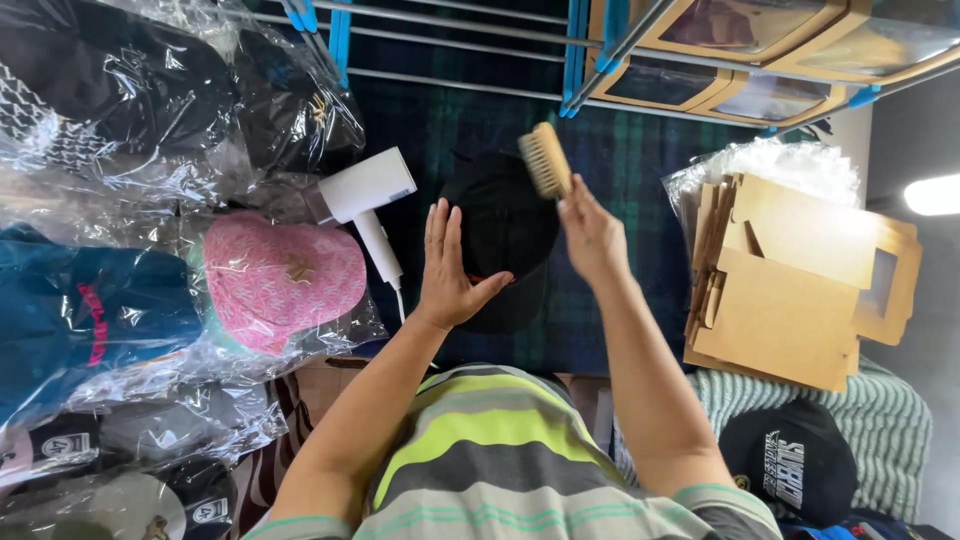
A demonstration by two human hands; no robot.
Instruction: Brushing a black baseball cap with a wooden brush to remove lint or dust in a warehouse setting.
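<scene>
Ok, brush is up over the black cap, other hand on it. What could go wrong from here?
1. The left hand lies flat with open fingers on the black cap, not gripping it, so a firm stroke of the wooden brush in the right hand could slide the cap.
2. The white hair dryer lies right beside the cap; a wide stroke or elbow shift might knock it or its cord.

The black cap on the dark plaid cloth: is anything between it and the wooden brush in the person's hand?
Nothing visible. The right hand holds the wooden bristle brush just over the black fabric cap, with no object between. The left hand rests flat on the cap's left side, clear of the brush.
</scene>
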